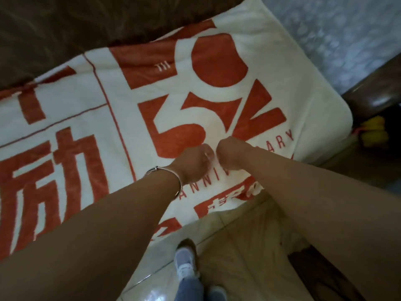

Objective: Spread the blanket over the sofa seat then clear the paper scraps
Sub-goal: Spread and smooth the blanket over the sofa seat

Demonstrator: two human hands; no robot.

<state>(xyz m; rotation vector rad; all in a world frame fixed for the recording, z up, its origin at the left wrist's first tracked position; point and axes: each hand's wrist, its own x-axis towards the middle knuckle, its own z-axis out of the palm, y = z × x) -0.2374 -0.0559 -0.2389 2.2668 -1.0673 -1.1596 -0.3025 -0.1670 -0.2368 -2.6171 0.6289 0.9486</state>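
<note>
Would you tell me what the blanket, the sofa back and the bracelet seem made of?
Blanket: soft fleece or plush, judging by its fuzzy matte nap. Sofa back: brown leather or imitation, faintly glossy and creased. Bracelet: likely silvery metal, thin with bright glints.

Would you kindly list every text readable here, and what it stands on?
"励": large red character on the blanket.
"5": large white numeral, same blanket.
"ANNI" and "ARY": same blanket, middle hidden by the left hand and right hand.
Small red mark and hem characters: too blurred to read.

Left hand (pixel 195 160) and right hand (pixel 230 153) blurred; fingers hidden, perhaps gripping blanket (pixel 71 94).
</note>
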